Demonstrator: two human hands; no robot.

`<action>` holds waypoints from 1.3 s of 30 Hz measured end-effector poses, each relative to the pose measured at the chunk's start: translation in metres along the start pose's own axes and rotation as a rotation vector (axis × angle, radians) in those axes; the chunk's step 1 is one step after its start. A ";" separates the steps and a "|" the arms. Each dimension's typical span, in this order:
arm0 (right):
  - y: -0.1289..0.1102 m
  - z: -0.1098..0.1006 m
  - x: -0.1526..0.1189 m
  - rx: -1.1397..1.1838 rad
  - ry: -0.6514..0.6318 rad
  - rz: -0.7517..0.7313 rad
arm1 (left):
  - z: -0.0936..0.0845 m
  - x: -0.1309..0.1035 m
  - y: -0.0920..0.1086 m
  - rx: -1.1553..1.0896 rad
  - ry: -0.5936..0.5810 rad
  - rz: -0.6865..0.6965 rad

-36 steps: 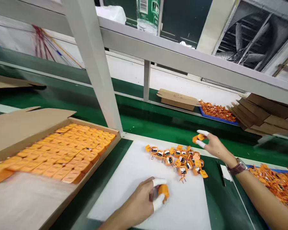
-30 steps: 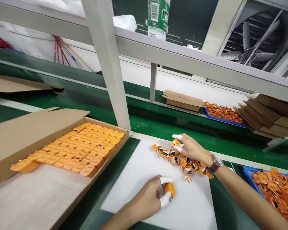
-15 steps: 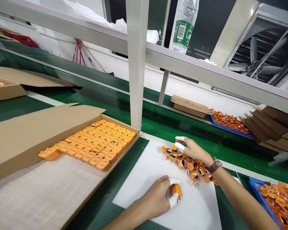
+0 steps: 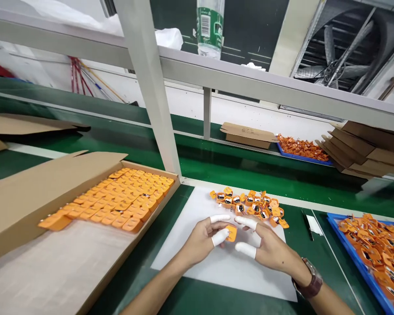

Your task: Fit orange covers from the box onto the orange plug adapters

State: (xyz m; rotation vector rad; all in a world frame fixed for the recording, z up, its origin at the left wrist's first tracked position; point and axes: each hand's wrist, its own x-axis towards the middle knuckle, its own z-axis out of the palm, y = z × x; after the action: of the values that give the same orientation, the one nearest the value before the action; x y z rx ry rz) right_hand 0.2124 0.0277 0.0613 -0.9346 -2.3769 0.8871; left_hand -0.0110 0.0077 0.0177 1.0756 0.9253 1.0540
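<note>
Between thumb and fingers, my left hand (image 4: 205, 238) grips a small orange plastic case (image 4: 231, 233) above a white sheet (image 4: 213, 267). Close to its right side is my right hand (image 4: 269, 243), thumb and fingers apart, holding nothing. White finger cots cover the thumb and some fingertips of both hands. Just beyond the hands lies a loose cluster of orange cases (image 4: 239, 208) with dark and silvery parts showing inside. To the left, a cardboard box (image 4: 175, 180) holds rows of closed orange cases (image 4: 124, 199) at its far end.
A blue tray (image 4: 351, 258) heaped with orange parts stands at right. Near it lie a thin dark tool (image 4: 307, 225) and a white scrap (image 4: 315, 225). A grey post (image 4: 151, 83) rises behind the box. Across the green belt are another tray (image 4: 304, 148) and stacked cardboard (image 4: 371, 153).
My left hand has lifted the orange case and moved slightly up and left. My right hand has come back from the cluster toward it. The camera view has shifted.
</note>
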 end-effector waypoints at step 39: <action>0.033 0.056 -0.020 0.247 0.037 0.012 | -0.025 -0.037 -0.010 0.929 0.030 0.087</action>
State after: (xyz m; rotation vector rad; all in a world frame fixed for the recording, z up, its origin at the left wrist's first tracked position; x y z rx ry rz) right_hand 0.2076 0.0088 -0.0039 -0.8594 -2.1708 1.1271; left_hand -0.0421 -0.0241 0.0053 1.8674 1.4577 0.6902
